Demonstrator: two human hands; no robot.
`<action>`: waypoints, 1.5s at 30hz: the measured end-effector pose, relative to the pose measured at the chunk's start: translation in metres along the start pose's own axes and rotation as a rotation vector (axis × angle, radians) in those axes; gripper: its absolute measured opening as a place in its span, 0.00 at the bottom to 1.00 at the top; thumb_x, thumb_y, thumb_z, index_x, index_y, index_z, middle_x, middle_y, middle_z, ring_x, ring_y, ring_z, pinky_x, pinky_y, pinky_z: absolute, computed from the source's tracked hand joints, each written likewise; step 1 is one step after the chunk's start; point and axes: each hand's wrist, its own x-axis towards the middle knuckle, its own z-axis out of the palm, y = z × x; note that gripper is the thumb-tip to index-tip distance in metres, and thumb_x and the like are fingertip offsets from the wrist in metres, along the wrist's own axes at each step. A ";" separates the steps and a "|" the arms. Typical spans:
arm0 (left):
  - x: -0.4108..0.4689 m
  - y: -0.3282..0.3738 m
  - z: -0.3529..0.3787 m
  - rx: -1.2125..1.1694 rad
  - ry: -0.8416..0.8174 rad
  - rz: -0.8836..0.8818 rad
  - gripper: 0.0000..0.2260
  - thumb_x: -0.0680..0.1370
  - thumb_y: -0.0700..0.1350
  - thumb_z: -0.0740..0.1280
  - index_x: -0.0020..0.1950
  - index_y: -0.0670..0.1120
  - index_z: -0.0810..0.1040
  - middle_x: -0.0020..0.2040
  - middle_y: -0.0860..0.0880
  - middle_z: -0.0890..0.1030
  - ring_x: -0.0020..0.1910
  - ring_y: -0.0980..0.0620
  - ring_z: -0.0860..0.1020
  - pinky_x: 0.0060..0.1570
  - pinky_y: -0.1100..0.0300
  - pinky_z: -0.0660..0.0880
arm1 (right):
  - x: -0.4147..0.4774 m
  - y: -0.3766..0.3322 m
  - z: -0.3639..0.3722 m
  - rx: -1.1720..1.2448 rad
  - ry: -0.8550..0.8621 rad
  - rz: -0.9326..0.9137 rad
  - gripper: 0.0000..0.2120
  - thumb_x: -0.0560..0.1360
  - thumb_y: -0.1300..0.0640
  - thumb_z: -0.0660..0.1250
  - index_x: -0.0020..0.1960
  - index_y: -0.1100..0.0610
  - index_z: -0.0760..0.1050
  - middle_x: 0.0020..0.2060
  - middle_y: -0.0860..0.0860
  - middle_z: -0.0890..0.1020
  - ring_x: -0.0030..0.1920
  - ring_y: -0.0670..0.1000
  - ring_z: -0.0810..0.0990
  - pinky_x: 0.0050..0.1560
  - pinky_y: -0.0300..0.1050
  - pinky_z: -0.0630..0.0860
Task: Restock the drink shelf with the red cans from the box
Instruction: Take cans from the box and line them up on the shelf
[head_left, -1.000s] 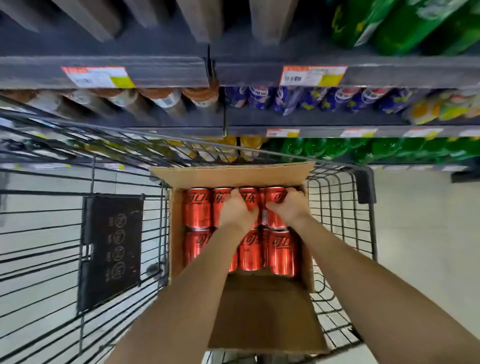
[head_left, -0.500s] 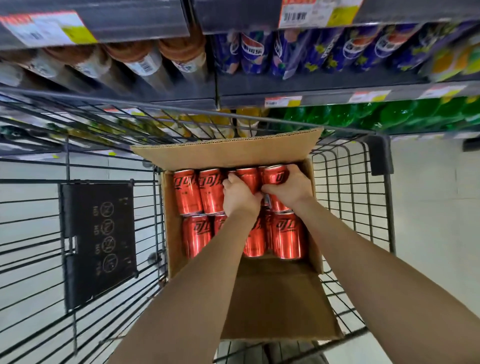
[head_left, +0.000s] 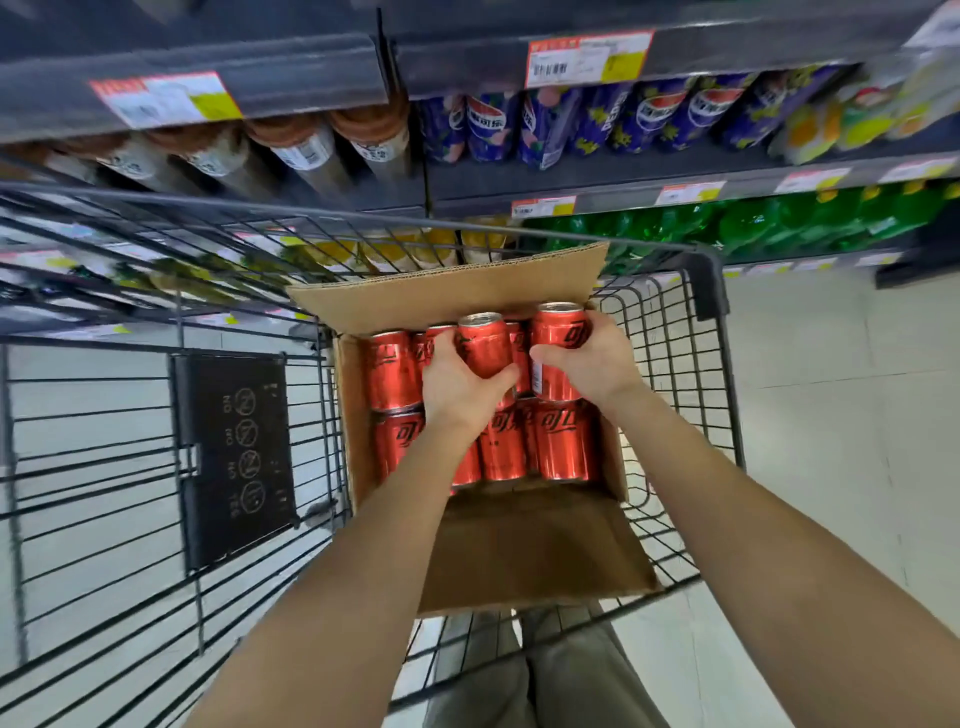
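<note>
An open cardboard box (head_left: 452, 299) sits in the right end of a wire shopping cart (head_left: 719, 395). Several red cans (head_left: 563, 441) stand packed inside it. My left hand (head_left: 457, 384) grips one red can (head_left: 485, 340) from the far row, raised above its neighbours. My right hand (head_left: 597, 361) grips another red can (head_left: 558, 332) at the box's far right corner, also lifted. Both forearms reach in from the bottom of the view.
Dark drink shelves (head_left: 571, 195) run across the top: brown-capped bottles (head_left: 306, 150) on the left, blue bottles (head_left: 649, 117) in the middle, green bottles (head_left: 753, 223) lower right. A black sign panel (head_left: 234, 452) hangs in the cart. Pale floor (head_left: 841, 415) lies to the right.
Both hands closed round cans in the far row and lifted them up out of the pack. The view tilted so the shelves sit closer.
</note>
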 end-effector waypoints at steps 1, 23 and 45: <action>-0.007 0.004 -0.011 -0.009 -0.011 0.008 0.39 0.66 0.57 0.81 0.72 0.51 0.69 0.56 0.54 0.82 0.57 0.52 0.81 0.60 0.59 0.76 | -0.010 -0.006 -0.006 0.032 0.000 -0.014 0.25 0.61 0.49 0.81 0.55 0.54 0.80 0.48 0.49 0.85 0.50 0.51 0.84 0.53 0.48 0.80; -0.207 0.198 -0.155 -0.067 0.002 0.642 0.39 0.67 0.53 0.83 0.74 0.54 0.69 0.57 0.59 0.77 0.54 0.61 0.77 0.56 0.69 0.71 | -0.237 -0.142 -0.215 0.177 0.211 -0.415 0.42 0.60 0.42 0.81 0.70 0.54 0.73 0.59 0.48 0.82 0.58 0.50 0.81 0.62 0.53 0.78; -0.397 0.410 0.111 -0.145 0.016 0.808 0.35 0.67 0.47 0.83 0.69 0.56 0.70 0.56 0.57 0.79 0.49 0.73 0.77 0.46 0.76 0.73 | -0.261 0.031 -0.576 0.216 0.338 -0.551 0.36 0.62 0.52 0.84 0.67 0.51 0.75 0.55 0.45 0.83 0.54 0.46 0.82 0.59 0.48 0.78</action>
